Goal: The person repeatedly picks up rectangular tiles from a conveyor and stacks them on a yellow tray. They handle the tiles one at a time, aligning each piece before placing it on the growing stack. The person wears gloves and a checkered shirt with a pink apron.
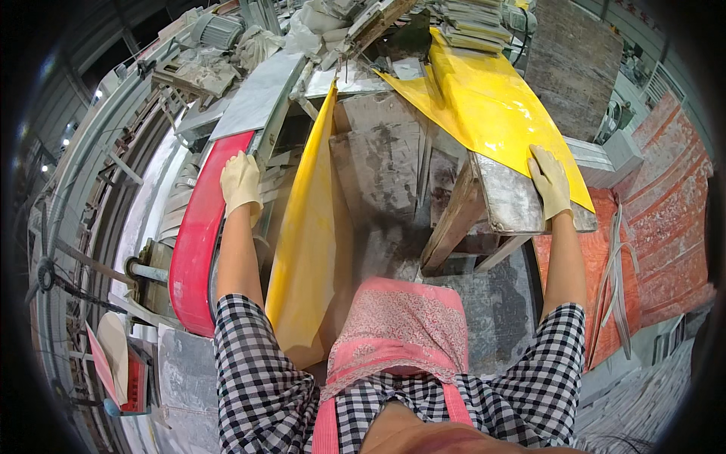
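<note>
My left hand (241, 182), in a pale rubber glove, rests at the inner edge of a red curved band (198, 234). Its fingers are curled, and whether they grip anything is hidden. Beyond it a flat grey slab (261, 91) lies in line with the band. My right hand (550, 182), gloved alike, lies with fingers stretched out on the right edge of a yellow sheet (491, 91). That sheet drapes over a worn grey-topped bench (518, 204). Between my arms another yellow sheet (306, 250) hangs down in a tall fold.
Stacked thin pieces (475, 26) stand at the far end of the yellow sheet. An electric motor (218, 30) and crumpled plastic (261, 45) are at the back left. Orange sheeting (605, 265) with loose straps hangs right of the bench. A wooden leg (454, 223) slants beneath it.
</note>
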Demonstrator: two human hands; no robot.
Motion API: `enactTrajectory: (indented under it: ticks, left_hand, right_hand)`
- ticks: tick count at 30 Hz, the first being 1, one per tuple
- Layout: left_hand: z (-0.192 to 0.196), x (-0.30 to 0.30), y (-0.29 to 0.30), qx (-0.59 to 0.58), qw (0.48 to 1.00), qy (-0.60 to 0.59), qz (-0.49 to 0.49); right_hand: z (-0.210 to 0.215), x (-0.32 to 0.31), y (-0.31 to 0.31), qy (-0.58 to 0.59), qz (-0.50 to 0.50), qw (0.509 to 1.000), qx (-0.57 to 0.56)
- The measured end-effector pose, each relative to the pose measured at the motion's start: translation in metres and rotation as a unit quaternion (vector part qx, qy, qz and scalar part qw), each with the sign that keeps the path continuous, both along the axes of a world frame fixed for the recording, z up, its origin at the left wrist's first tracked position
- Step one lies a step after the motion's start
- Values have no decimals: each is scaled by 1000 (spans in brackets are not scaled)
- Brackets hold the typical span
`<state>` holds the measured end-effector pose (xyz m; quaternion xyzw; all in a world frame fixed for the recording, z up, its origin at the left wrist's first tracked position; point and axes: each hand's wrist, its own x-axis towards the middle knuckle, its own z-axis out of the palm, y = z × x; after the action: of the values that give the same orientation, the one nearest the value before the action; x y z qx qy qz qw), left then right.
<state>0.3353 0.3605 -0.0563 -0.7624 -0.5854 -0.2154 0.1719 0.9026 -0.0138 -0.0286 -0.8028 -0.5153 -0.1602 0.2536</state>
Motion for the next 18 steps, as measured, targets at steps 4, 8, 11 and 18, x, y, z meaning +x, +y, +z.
enactTrajectory:
  ticks: [4, 8, 11, 18]
  left_hand:
    - [-2, 0, 1, -1, 1000, -16, 2]
    - [-3, 1, 2, -10, 1000, -7, 12]
    - [-1, 2, -2, -2, 1000, 29, 10]
    - [14, 7, -21, -10, 1000, -18, 14]
  right_hand:
    - [-1, -4, 1, 17, 11, 1000, 16]
    - [-4, -1, 2, -31, 18, 999, 29]
    - [-6, 3, 1, -29, 8, 999, 16]
    - [-4, 1, 3, -41, 26, 998, 40]
